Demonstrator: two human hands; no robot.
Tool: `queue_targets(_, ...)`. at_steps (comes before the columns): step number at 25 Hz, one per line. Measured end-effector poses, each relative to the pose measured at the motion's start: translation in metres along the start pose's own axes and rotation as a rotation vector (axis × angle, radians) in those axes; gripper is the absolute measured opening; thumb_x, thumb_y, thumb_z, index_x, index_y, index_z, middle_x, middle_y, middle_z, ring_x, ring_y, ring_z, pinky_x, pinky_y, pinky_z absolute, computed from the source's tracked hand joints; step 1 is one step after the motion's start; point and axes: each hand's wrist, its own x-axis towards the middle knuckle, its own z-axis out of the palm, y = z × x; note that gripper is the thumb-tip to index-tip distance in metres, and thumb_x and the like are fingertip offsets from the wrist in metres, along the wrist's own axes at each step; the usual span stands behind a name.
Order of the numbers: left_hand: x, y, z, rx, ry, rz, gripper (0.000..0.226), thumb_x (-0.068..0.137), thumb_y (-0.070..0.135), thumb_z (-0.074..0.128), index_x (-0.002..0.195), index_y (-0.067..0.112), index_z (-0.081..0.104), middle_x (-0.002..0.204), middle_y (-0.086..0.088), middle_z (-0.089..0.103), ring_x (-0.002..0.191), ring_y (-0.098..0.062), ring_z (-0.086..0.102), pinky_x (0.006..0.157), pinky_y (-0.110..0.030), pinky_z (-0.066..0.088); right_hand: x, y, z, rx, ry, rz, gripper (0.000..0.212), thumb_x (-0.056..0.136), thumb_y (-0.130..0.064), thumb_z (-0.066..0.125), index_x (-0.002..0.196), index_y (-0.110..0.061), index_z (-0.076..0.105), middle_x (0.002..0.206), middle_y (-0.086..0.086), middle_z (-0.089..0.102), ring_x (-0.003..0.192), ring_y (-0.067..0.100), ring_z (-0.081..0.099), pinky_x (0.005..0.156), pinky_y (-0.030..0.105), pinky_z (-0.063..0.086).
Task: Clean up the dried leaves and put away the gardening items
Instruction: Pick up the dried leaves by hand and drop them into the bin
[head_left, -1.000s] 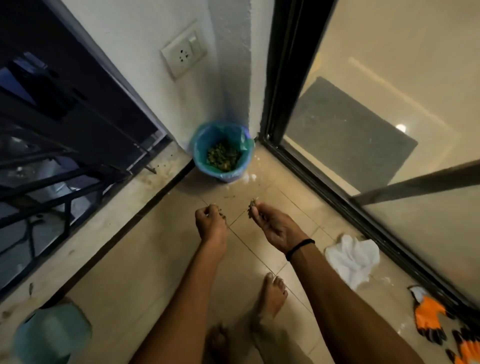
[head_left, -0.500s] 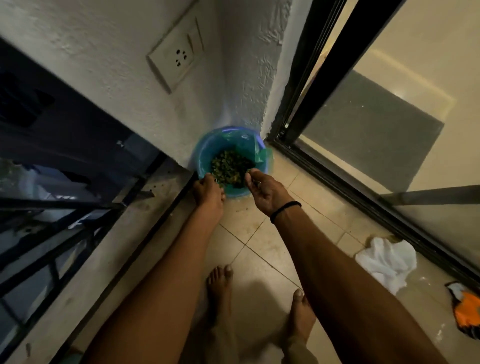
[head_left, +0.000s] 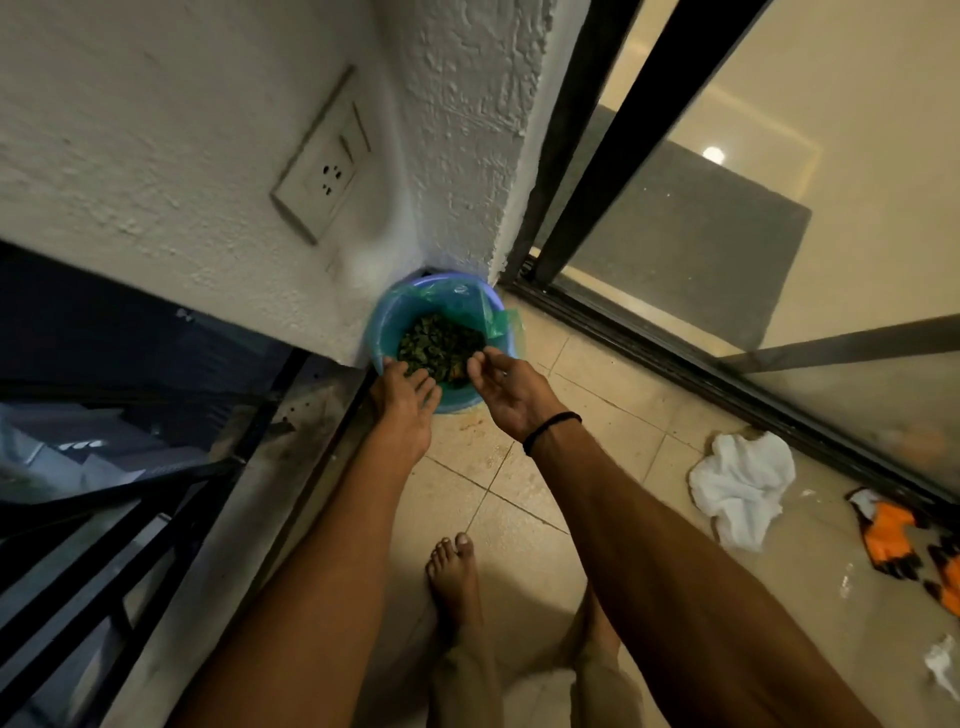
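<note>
A blue bin (head_left: 383, 325) with a green liner stands in the corner where the white wall meets the door frame. Dried leaves (head_left: 441, 345) fill its bottom. Both of my hands are over its near rim. My left hand (head_left: 408, 392) lies palm down with fingers stretched onto the rim and the liner. My right hand (head_left: 506, 387), with a black band at the wrist, is turned palm up, its fingers loosely bent above the leaves. I see nothing held in either hand.
A crumpled white cloth (head_left: 743, 488) lies on the tiled floor to the right, with orange and black gloves (head_left: 888, 535) beyond it. A glass sliding door (head_left: 727, 291) runs along the right, a dark railing (head_left: 130, 499) along the left. My bare foot (head_left: 457, 577) stands behind the bin.
I have stepped up to the bin. Both hands, which pinched bits of leaf a second ago, moved forward over the rim and their fingers have loosened.
</note>
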Motion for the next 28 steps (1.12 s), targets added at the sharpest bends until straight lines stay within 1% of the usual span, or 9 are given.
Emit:
queue_targets(3,-0.024,-0.010,-0.002,0.124,0.004,0.005,0.045,0.108,0.037,0.036,0.137,0.006,0.049,0.130,-0.017,0.058,0.112,-0.025,0.059,0.089,-0.030,0.050,-0.026,-0.003,-0.013,0.049,0.020,-0.007,0.011,0.098,-0.001,0.054,0.107,-0.001,0.058,0.090,0.013,0.061,0.079,0.019,0.063,0.067,0.027,0.061)
queue_targets(6,-0.049,-0.033,0.002,0.280,0.062,0.027,0.036,0.106,0.037,0.041,0.121,0.009,0.058,0.098,-0.008,0.064,0.082,-0.015,0.062,0.069,-0.025,0.051,-0.055,-0.011,-0.039,0.124,0.034,-0.016,0.010,0.096,0.000,0.055,0.105,0.000,0.059,0.092,0.014,0.062,0.082,0.019,0.063,0.073,0.027,0.060)
queue_targets(9,-0.069,-0.066,0.012,0.443,0.070,0.061,0.026,0.105,0.034,0.046,0.105,0.012,0.059,0.084,-0.004,0.063,0.068,-0.013,0.059,0.061,-0.023,0.051,-0.080,-0.023,-0.079,0.223,0.055,-0.035,0.006,0.098,-0.001,0.053,0.098,0.001,0.059,0.090,0.013,0.060,0.082,0.018,0.061,0.076,0.027,0.058)
queue_targets(13,-0.093,-0.134,0.036,0.636,0.012,0.134,0.017,0.103,0.027,0.050,0.099,0.013,0.057,0.073,-0.005,0.060,0.056,-0.012,0.055,0.045,-0.018,0.048,-0.104,-0.046,-0.168,0.359,0.082,-0.083,0.006,0.098,-0.001,0.054,0.096,0.000,0.059,0.088,0.011,0.060,0.080,0.017,0.061,0.065,0.023,0.060)
queue_targets(15,-0.111,-0.174,0.048,0.746,-0.029,0.186,0.017,0.103,0.027,0.053,0.099,0.012,0.059,0.074,-0.005,0.062,0.058,-0.013,0.057,0.048,-0.020,0.049,-0.123,-0.059,-0.221,0.449,0.106,-0.103,0.007,0.098,-0.001,0.054,0.094,0.000,0.060,0.086,0.011,0.060,0.079,0.017,0.061,0.061,0.022,0.059)
queue_targets(18,-0.142,-0.250,0.068,0.901,-0.117,0.212,0.021,0.102,0.030,0.055,0.104,0.011,0.062,0.080,-0.005,0.065,0.065,-0.013,0.062,0.058,-0.023,0.052,-0.156,-0.076,-0.314,0.533,0.128,-0.144,0.006,0.097,0.000,0.054,0.095,0.001,0.059,0.086,0.012,0.060,0.077,0.017,0.060,0.063,0.023,0.059)
queue_targets(21,-0.188,-0.362,0.093,1.038,-0.228,0.199,0.018,0.099,0.025,0.057,0.103,0.007,0.062,0.079,-0.008,0.063,0.060,-0.012,0.059,0.052,-0.019,0.050,-0.199,-0.091,-0.437,0.655,0.176,-0.203,0.006,0.096,0.000,0.057,0.100,0.002,0.060,0.088,0.012,0.061,0.078,0.017,0.062,0.066,0.024,0.060)
queue_targets(23,-0.225,-0.429,0.104,1.120,-0.276,0.201,0.012,0.098,0.020,0.058,0.097,0.009,0.063,0.078,-0.008,0.064,0.060,-0.013,0.058,0.056,-0.022,0.051,-0.226,-0.096,-0.507,0.721,0.208,-0.233,0.008,0.095,0.000,0.059,0.102,0.002,0.061,0.088,0.012,0.063,0.078,0.017,0.064,0.066,0.024,0.059)
queue_targets(28,-0.335,-0.612,0.126,1.295,-0.435,0.163,0.009,0.098,0.013,0.059,0.096,0.005,0.063,0.080,-0.013,0.064,0.066,-0.019,0.058,0.063,-0.030,0.052,-0.306,-0.108,-0.695,0.897,0.259,-0.291,0.014,0.094,-0.004,0.061,0.108,0.001,0.061,0.091,0.011,0.065,0.078,0.017,0.065,0.060,0.022,0.058)
